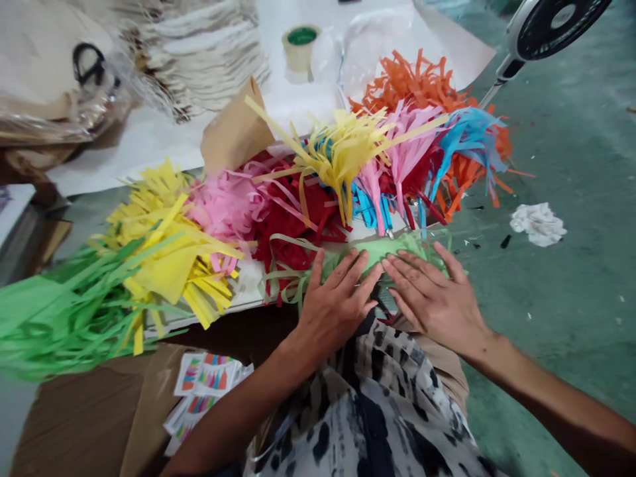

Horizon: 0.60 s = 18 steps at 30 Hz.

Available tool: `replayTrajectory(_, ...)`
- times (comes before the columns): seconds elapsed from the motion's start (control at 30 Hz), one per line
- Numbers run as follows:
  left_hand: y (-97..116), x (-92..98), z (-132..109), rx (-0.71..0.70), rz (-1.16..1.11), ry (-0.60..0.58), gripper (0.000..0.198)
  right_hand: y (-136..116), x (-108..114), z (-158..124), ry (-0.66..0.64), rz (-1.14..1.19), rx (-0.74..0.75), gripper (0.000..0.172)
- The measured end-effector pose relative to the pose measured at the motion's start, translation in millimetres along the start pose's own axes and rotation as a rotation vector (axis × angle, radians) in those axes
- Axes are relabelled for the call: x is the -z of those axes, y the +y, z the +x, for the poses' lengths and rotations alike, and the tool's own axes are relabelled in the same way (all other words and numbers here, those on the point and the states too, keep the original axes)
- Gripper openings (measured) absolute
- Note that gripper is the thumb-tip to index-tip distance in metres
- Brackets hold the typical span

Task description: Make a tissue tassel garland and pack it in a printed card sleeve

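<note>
The left hand point(332, 305) and the right hand point(437, 301) are lying palm-down, side by side, on a light green fringed tissue-paper strip point(380, 248) at the near edge of the desk point(247, 285). Each grip is standing apart, with the fingers stretching forward over the strip. Just beyond, a dark red tissue tassel point(298, 228) is resting between pink tissue fringe point(226, 202) and a pale yellow tissue tassel point(342, 149), while bright green tissue fringe point(74, 305) is spreading at the far left. A tape roll point(298, 56) is sitting farther back.
</note>
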<state>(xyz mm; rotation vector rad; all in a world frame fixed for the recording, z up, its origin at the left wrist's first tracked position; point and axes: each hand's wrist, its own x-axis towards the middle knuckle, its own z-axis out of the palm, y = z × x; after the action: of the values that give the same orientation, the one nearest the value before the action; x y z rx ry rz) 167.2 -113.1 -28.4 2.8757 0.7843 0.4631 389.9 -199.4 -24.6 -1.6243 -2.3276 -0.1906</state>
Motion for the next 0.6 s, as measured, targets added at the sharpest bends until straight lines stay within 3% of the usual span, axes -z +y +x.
replayTrajectory(0.1, -20.8, 11.9, -10.0, -0.067, 0.005, 0.047, 0.039, 7.4, -2.2, -6.1, -0.054, 0.053, -0.106, 0.049)
replayTrajectory(0.2, -53.5, 38.9, -23.4, -0.103, 0.035, 0.082, 0.020, 14.2, 0.8, -5.7, -0.080, 0.153, -0.167, 0.047)
replayTrajectory(0.27, -73.4, 63.4, -29.8, -0.029, 0.066, 0.073, 0.008, 14.9, 1.2, -3.7, -0.070, 0.162, -0.176, 0.045)
replayTrajectory(0.33, -83.3, 86.8, -31.3, 0.070, 0.100, 0.070, 0.020, 13.7, -0.2, -1.7, -0.060, 0.132, -0.174, 0.041)
replayTrajectory(0.4, -78.2, 101.0, -27.1, 0.157, 0.161, 0.136, 0.024, 11.9, -1.8, -0.1, -0.047, 0.094, -0.162, 0.037)
replayTrajectory(0.47, -58.2, 99.6, -17.7, 0.191, 0.210, 0.248, 0.017, 9.2, -2.3, 1.3, -0.024, 0.056, -0.143, 0.035)
replayTrajectory(0.53, -29.7, 81.3, -5.6, 0.134, 0.168, 0.301, 0.007, 5.1, -1.7, 2.8, -0.012, 0.017, -0.124, 0.034)
replayTrajectory(0.6, -2.8, 51.2, 5.3, -0.022, 0.032, 0.184, 0.033, 0.7, -1.0, 4.2, -0.010, -0.016, -0.108, 0.033)
